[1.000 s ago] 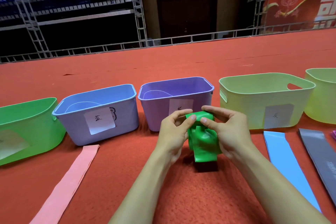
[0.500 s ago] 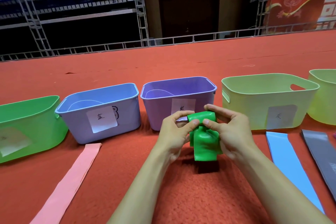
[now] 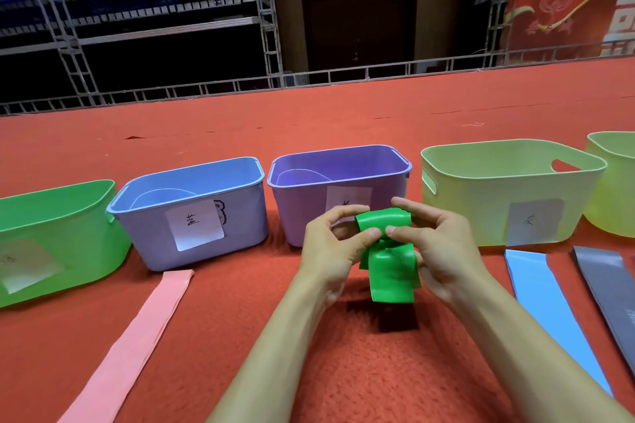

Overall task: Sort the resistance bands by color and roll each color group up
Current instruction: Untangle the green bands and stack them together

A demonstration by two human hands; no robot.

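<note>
A green resistance band (image 3: 390, 271) is held above the red carpet in front of the purple bin (image 3: 302, 203), partly wound into a loose roll with a short flat end hanging down. My left hand (image 3: 331, 247) pinches its upper left part between thumb and fingers. My right hand (image 3: 438, 244) grips the upper right side, thumb meeting the left thumb at the roll's front. A pink band (image 3: 127, 347) lies flat on the left. On the right, a blue band (image 3: 549, 312) and a dark grey band (image 3: 611, 292) lie flat.
Bins stand in a row on the carpet: a green bin (image 3: 68, 244), a blue bin (image 3: 151, 240), the purple one, a pale yellow-green bin (image 3: 481, 213) and another pale bin (image 3: 615, 189) at the right edge. Most carry paper labels. Railings and racks stand behind.
Both hands have kept turning the green band, and its rolled top sits a little higher and wider between the fingers. The hanging end stays about the same length.
</note>
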